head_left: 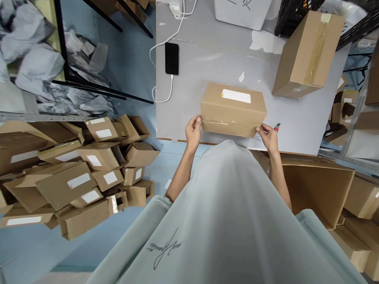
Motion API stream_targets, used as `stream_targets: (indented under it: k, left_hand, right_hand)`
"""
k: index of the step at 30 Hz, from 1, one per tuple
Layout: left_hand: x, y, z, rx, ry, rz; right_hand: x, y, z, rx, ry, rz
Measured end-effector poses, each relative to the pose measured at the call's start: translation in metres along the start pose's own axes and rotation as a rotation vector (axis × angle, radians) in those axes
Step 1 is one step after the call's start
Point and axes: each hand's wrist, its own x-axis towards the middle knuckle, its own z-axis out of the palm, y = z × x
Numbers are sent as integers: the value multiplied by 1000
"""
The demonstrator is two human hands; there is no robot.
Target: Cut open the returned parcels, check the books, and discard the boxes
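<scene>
A taped cardboard box (233, 112) with a white label on top sits near the front edge of the grey table, in front of my body. My left hand (193, 132) is closed on its left end, thumb and fingers at the near corner. At the opposite near corner, my right hand (269, 137) pinches the box's edge. A small red cutter (277, 127) sticks out from that same hand, its grip mostly hidden by the fingers.
A larger taped box (309, 55) stands at the table's right. A phone (172, 59) with a white cable lies left; a pale bin (242, 14) is at the back. Several cartons (78, 181) are heaped on the left floor. An open carton (316, 189) stands below right.
</scene>
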Motion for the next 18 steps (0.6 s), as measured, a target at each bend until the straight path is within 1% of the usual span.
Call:
stream_targets:
  k: [3,5,7,9,12,14,16,18]
  left_hand:
    - [13,15,-2,23,-11,106]
    - [17,19,-4,19,-20,135]
    - [16,19,-6,8,-20,136]
    - [10,14,-7,-2,-10,110]
    - [-1,4,-4,-8,-2,35]
    - [-7,-1,-2,-29,10,-1]
    - [-8,-4,1,-61,46,-20]
    - [-3,-5,3,-87,85,-47]
  right_hand:
    - [6,-25,-4,-50,105,-41]
    - [8,-32,-6,-78,136,-44]
    - [10,-31,-4,-92,151,-47]
    - [11,-23,0,-108,153,-46]
    - [10,-10,13,-148,132,-18]
    - [5,-7,22,-185,151,-12]
    - [-1,-11,29,-231,211,-74]
    - [-8,-20,36,-269,238,-181]
